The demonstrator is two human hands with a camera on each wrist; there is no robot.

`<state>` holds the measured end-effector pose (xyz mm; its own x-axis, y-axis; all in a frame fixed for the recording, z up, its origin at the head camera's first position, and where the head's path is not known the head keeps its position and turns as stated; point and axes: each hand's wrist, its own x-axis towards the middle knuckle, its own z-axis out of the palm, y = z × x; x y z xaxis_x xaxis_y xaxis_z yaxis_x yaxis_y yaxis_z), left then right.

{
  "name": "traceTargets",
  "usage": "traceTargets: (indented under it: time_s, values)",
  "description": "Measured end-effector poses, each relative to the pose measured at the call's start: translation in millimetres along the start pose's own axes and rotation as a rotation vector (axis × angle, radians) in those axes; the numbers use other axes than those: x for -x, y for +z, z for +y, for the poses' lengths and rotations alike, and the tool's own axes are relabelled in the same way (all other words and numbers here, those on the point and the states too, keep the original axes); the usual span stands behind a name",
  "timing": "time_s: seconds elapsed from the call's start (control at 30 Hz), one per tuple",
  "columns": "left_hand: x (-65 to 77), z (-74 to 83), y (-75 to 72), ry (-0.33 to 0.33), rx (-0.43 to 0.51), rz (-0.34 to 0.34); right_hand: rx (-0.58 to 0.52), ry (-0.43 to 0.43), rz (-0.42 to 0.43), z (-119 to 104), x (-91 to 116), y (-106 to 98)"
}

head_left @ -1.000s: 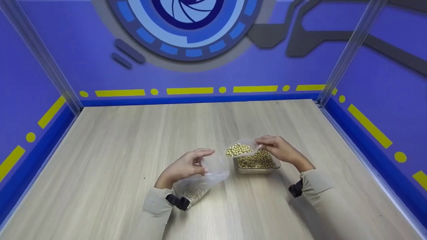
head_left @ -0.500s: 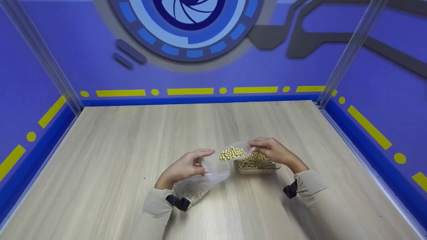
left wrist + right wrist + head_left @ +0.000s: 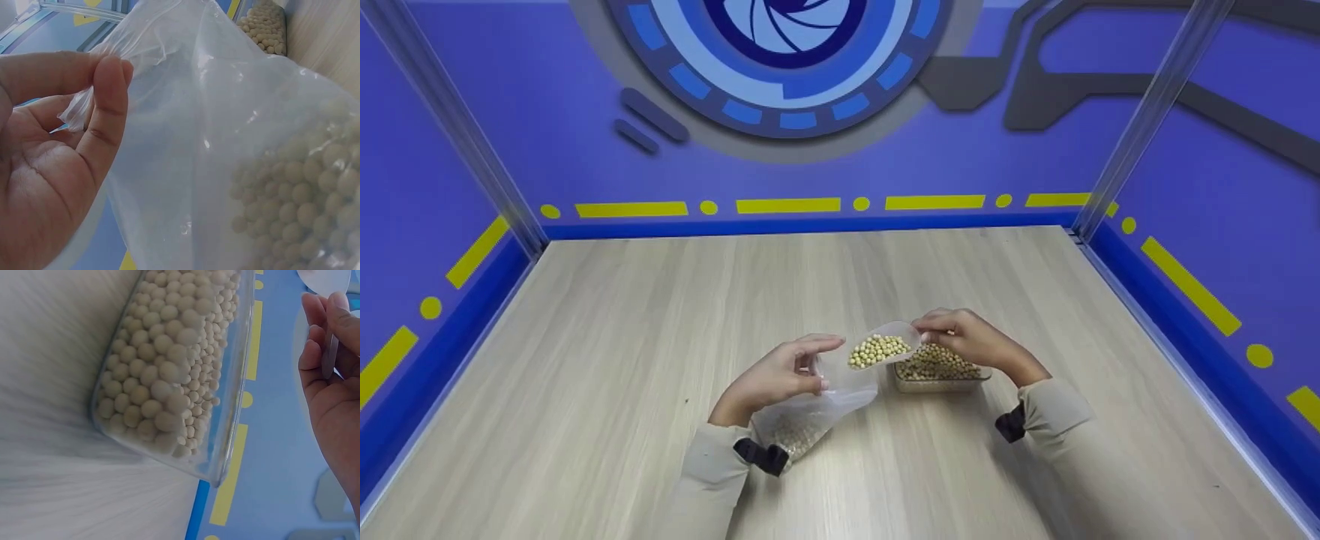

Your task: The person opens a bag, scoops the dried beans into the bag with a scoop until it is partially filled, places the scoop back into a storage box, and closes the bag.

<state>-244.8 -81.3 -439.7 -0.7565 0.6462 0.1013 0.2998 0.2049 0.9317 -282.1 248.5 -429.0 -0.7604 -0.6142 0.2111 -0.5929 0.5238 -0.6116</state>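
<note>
My left hand [image 3: 772, 375] pinches the rim of a clear plastic bag [image 3: 163, 140] between thumb and fingers. Pale round soybeans [image 3: 304, 202] lie in the bag's lower part, seen through the plastic. In my right hand [image 3: 979, 341] is the handle of a translucent scoop [image 3: 904, 332], gripped between thumb and curled fingers. A heap of soybeans [image 3: 877, 350] fills the scoop, whose front end is at the bag's mouth. Behind and below the right hand stands a clear rectangular container [image 3: 222, 455] of soybeans, partly hidden by scoop and hand in the head view.
Both hands work above a light wooden table [image 3: 660, 315]. Blue printed walls [image 3: 780, 180] with yellow marks enclose it at the back and sides. Black straps [image 3: 761, 455] sit around both sleeves near the wrists.
My right hand has moved left with the full scoop, from over the container to the bag's mouth. The left hand and the bag have stayed nearly still.
</note>
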Motion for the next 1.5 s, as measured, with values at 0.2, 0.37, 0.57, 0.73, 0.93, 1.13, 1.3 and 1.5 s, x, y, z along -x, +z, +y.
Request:
traceTargets:
  time_s: [0.2,0.37,0.57,0.73,0.93,1.13,1.3,1.5]
  values:
    - [1.1,0.2,0.6,0.009,0.014,0.003,0.032,-0.019,-0.015,-2.4,-1.5,-1.4]
    - [1.6,-0.6,0.9,0.011,0.012,0.003,0.039,-0.050,-0.014,-1.8,-3.8,-0.8]
    - [-0.2,-0.8,0.8,0.009,-0.016,0.009,0.040,-0.040,-0.015,-1.5,-3.8,-1.9]
    - [-1.8,0.7,0.6,0.016,-0.020,0.004,0.044,-0.030,-0.014,-0.6,-3.2,-2.7]
    - [-1.1,0.7,0.8,0.007,0.000,0.002,0.051,-0.017,-0.025,-0.6,-4.5,-2.3]
    - [-0.5,-0.7,0.5,0.014,-0.023,0.010,0.059,-0.037,-0.031,-1.1,-6.7,-2.9]
    - [1.4,-1.0,0.4,0.014,-0.027,0.009,0.072,-0.066,-0.032,-2.0,-9.0,-2.0]
    - [0.5,-0.7,1.2,0.001,-0.011,0.001,0.078,-0.083,-0.031,-1.9,-9.3,-2.8]
